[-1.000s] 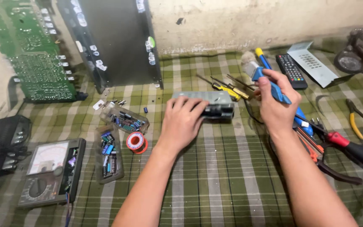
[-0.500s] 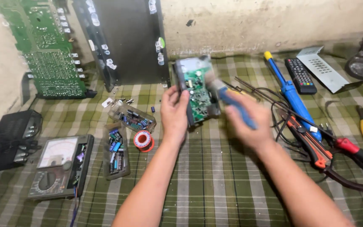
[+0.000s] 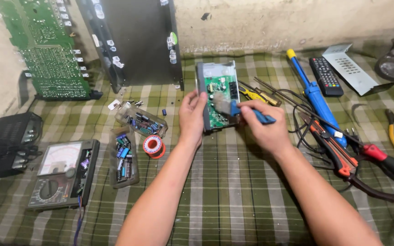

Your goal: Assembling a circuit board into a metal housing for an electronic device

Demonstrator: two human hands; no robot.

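Your left hand (image 3: 191,114) holds the circuit board (image 3: 218,96) by its left edge, tipped up on the checked cloth (image 3: 233,191) near the middle of the scene, component side toward you. Your right hand (image 3: 263,125) is closed around the blue handle of a brush (image 3: 233,108), whose bristles rest on the board's face.

The board looks light and stiff, but fragile where it counts: small parts and solder joints stand proud of the green surface. It is best taken by its bare edges or the pale metal frame around it, as your left grip does now, fingers off the components. The brush is light, with soft bristles; its handle is the place to hold it.

Your right hand covers the board's lower right corner, and the bristles blur over its centre. The underside faces away, so nothing of it can be made out. The components are too small to identify.
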